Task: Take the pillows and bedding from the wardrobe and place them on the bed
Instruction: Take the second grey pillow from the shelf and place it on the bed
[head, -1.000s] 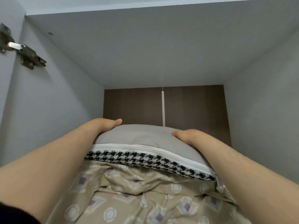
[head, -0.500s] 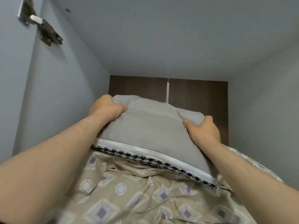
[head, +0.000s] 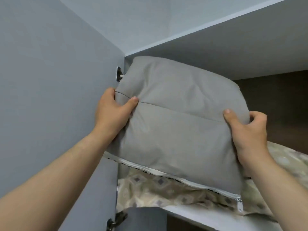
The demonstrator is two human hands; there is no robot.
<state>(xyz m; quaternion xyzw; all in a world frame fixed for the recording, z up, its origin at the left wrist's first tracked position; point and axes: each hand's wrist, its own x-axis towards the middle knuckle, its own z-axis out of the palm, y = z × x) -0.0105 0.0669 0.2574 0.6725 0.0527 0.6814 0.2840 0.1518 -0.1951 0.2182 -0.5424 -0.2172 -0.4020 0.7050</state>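
A grey pillow point(head: 178, 124) with a white zip along its lower edge is tilted up in front of the wardrobe's top shelf opening. My left hand point(head: 113, 112) grips its left edge and my right hand point(head: 248, 134) grips its right edge. Under it, beige patterned bedding point(head: 150, 187) lies on the shelf point(head: 208, 215). The pillow's houndstooth underside barely shows along the zip.
The open grey wardrobe door point(head: 50, 97) stands close on the left, with hinges point(head: 119, 75) at the top and bottom. The shelf compartment's top panel point(head: 216, 50) sits just above the pillow. The dark wood back panel point(head: 275, 105) shows at right.
The pillow has been pulled out of the compartment and tipped upright toward me. Both hands moved from its far end to its side edges, and my view has backed out of the wardrobe.
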